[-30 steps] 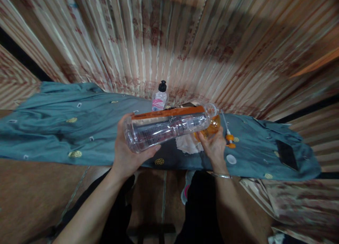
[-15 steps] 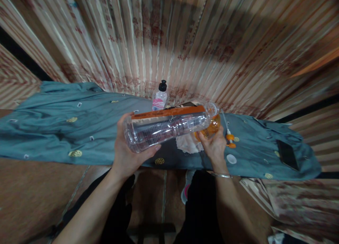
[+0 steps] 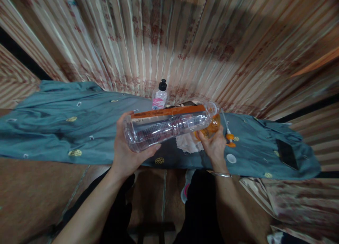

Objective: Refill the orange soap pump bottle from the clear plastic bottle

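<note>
My left hand (image 3: 126, 148) is wrapped round the base of a large clear plastic bottle (image 3: 169, 125) with an orange label. The bottle lies almost level, its mouth pointing right over a smaller orange bottle (image 3: 212, 128). My right hand (image 3: 214, 148) grips that orange bottle from below. A crumpled white cloth (image 3: 187, 144) lies under the bottles on the teal cloth (image 3: 79, 131).
A small bottle with a black cap and pink label (image 3: 160, 96) stands at the back. An orange pump top (image 3: 229, 137) and a white cap (image 3: 231, 158) lie right of my right hand. A dark phone (image 3: 286, 154) lies far right. Striped curtains hang behind.
</note>
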Available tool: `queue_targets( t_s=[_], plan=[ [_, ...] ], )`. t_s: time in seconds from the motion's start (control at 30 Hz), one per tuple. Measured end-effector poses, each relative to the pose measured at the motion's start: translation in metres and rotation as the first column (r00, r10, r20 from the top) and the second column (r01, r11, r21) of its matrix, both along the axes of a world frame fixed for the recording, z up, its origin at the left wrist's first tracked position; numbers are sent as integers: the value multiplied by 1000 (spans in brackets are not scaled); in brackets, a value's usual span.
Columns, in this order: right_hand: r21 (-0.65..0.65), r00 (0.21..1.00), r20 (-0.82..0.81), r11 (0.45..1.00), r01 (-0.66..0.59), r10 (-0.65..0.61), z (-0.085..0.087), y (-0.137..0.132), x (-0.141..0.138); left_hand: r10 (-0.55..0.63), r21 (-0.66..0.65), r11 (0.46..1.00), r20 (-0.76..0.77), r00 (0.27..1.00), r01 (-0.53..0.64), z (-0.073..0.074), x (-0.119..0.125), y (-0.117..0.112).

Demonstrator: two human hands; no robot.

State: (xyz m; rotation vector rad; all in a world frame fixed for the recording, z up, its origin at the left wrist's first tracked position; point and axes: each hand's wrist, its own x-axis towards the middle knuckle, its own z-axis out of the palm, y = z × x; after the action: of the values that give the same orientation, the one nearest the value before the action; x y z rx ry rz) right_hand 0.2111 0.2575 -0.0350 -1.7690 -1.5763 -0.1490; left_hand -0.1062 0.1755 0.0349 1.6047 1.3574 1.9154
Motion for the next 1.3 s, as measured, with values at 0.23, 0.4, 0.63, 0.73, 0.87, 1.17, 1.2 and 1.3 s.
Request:
queue_targets(
  t_s=[0.23,0.4,0.63,0.73,0.87,1.17,1.2,1.3],
  plan=[
    [22,1000,26,1000,2,-3,1,-1,-2,5,14,1000,-47,999,-4,2,-1,-2],
    [10,1000,-2,1000,2,-2,4,-2,-3,21,-35,999,-45,999,-23,4,-2,-4],
    [-6,1000,-4,1000,8,-8,3,-1,-3,35,-59,998,-48,998,-37,5,-3,-6],
    [11,1000,10,1000,-1,1,1,-1,-2,36,-31,999,-37,999,-37,2,-3,-4],
    [27,999,38,1000,-2,1,-2,-1,0,42,20,999,-57,997,-40,-3,-4,-1],
    [2,1000,13,1000,1,-1,0,0,0,36,36,999,-71,997,-33,-3,-7,-1],
    [8,1000,13,1000,2,-2,0,0,0,32,35,999,-72,997,-30,-3,-7,-1],
    [14,1000,17,1000,-2,2,-1,0,0,21,15,1000,-84,996,-20,-3,-6,-2]
  ],
)
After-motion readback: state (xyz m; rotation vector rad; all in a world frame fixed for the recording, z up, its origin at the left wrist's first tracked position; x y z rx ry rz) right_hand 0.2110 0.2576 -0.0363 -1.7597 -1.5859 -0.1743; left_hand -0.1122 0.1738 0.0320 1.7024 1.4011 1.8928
